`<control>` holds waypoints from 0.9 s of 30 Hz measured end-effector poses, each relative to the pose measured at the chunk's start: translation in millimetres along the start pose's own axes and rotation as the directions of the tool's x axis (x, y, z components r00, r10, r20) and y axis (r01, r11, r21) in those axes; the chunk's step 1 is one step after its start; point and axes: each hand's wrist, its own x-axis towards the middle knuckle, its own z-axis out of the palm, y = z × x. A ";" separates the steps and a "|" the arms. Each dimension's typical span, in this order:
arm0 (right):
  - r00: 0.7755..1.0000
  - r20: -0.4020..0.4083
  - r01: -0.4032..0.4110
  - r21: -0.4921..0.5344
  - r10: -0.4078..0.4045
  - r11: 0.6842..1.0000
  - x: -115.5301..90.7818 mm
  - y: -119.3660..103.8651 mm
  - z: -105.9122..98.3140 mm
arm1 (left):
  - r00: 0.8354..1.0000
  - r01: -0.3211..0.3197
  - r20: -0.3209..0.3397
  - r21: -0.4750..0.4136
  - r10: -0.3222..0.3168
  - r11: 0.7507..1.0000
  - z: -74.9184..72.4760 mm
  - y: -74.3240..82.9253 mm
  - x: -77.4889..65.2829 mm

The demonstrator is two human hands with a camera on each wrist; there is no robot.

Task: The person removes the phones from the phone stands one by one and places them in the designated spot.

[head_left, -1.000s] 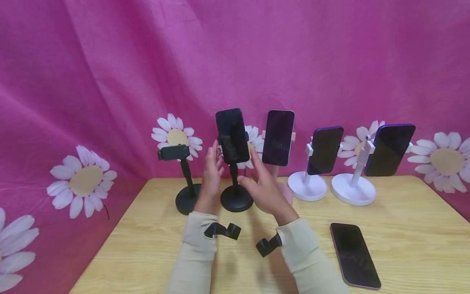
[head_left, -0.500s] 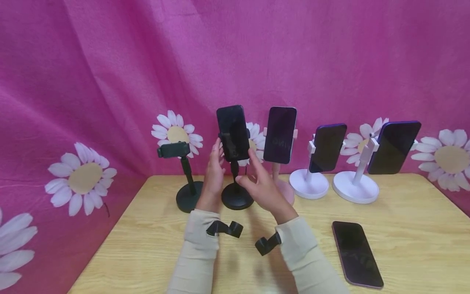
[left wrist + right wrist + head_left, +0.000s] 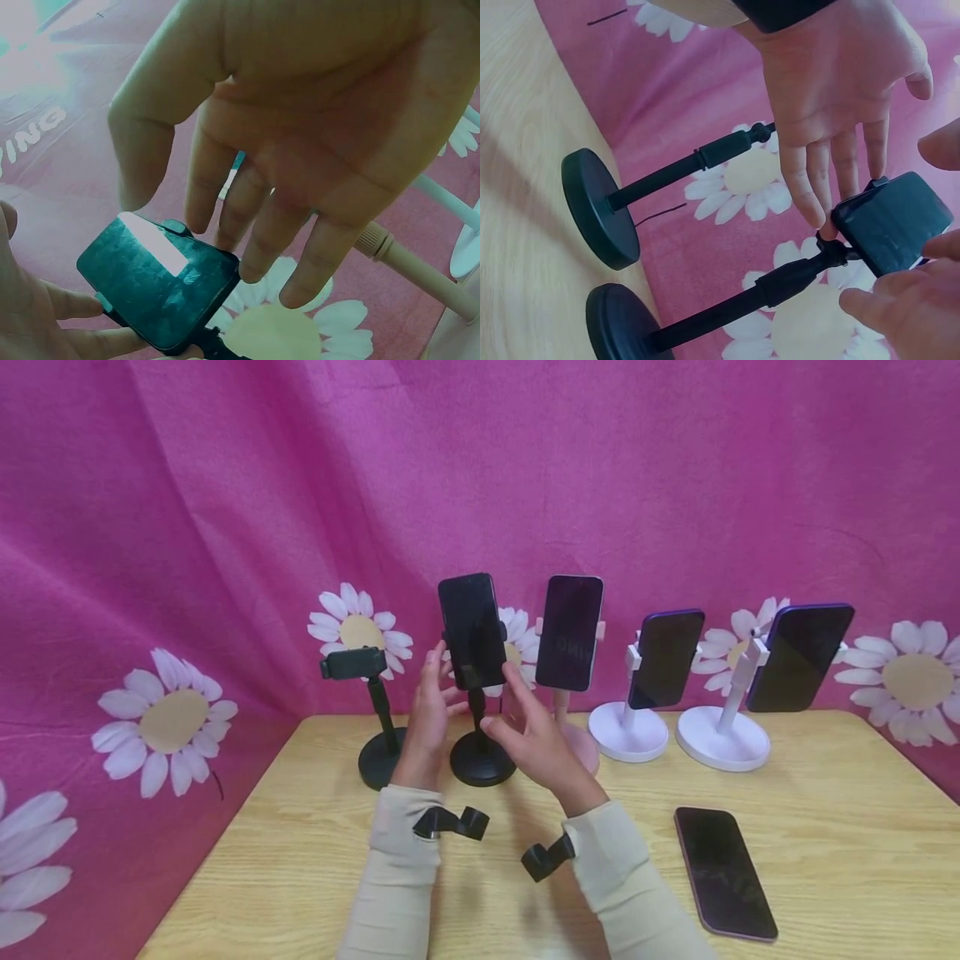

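Observation:
A black phone (image 3: 472, 631) sits upright in the clamp of a black phone stand (image 3: 483, 760), leaning slightly left. My left hand (image 3: 427, 718) is at the phone's left edge with fingers straight and spread; in the left wrist view its fingertips come close to the phone (image 3: 159, 281), and I cannot tell whether they touch. On the other side my right hand (image 3: 542, 739) has its fingertips at the phone's lower right edge, with the thumb apart and pointing toward the stand's pole. The right wrist view shows the left hand (image 3: 836, 90) with straight fingers beside the clamp.
Left of my hands stands another black phone stand (image 3: 382, 760) with no phone in it. To the right, a pink stand (image 3: 581, 747) and two white stands (image 3: 628, 735) hold phones. One phone (image 3: 726, 872) lies flat on the wooden table (image 3: 847, 852). A pink flowered cloth (image 3: 480, 468) hangs behind.
My left hand has shifted slightly left, and its fingers have spread apart beside the phone. The right hand stays at the phone's lower right edge. The head view has tilted a little.

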 end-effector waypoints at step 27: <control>0.995 -0.103 -0.037 -0.332 0.003 0.942 -15.6 -45.0 -8.9 | 0.998 -0.019 -0.039 0.470 0.042 0.882 -21.5 26.2 -21.9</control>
